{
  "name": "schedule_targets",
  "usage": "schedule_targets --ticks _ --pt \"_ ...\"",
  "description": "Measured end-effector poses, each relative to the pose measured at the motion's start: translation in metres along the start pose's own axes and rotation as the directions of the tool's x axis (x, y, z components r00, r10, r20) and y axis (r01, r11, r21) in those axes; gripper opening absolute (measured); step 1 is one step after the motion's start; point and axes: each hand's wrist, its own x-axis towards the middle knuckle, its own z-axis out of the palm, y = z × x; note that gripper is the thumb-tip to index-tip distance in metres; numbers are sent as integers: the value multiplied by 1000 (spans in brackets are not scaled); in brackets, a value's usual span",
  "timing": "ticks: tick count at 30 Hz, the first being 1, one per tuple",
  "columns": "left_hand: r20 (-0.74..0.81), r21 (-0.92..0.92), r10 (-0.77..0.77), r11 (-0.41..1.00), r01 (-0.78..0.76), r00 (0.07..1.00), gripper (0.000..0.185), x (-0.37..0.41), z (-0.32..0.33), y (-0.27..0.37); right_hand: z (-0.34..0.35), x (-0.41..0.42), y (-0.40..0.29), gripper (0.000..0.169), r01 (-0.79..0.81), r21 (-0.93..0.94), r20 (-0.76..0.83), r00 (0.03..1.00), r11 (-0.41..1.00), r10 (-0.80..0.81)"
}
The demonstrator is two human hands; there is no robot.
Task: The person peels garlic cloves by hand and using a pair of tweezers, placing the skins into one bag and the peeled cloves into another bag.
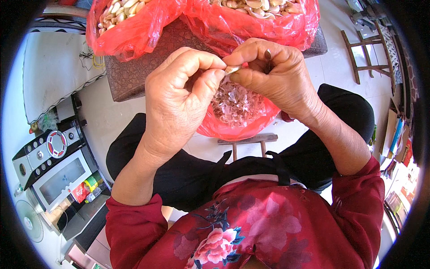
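Between the fingertips of both hands is a garlic clove [232, 69], held above a red bag of peelings. My left hand [178, 97] pinches one end with thumb and forefinger. The other end lies between the thumb and forefinger of my right hand [278, 70]. A small dark pointed object [267, 54], perhaps a blade tip, pokes out among the right hand's fingers; the rest of it is hidden. Below, papery garlic skins [238, 104] fill the red plastic bag [231, 132].
Two more red plastic bags, one at left [134, 43] and one at right [262, 30], sit on a brown textured table [127, 77], holding many garlic cloves. A wooden stool [248, 138] shows between my knees. A wooden chair [373, 43] stands at far right, a cabinet-like appliance [60, 178] at left.
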Motion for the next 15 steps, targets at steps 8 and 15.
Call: schedule_targets --ticks 8,15 --pt "41 45 39 998 -40 998 6 5 -4 2 -2 0 -1 14 104 -191 9 995 976 -104" --pt "50 30 45 998 -47 998 6 6 -4 2 -1 0 -2 12 113 -180 -21 993 977 -118"
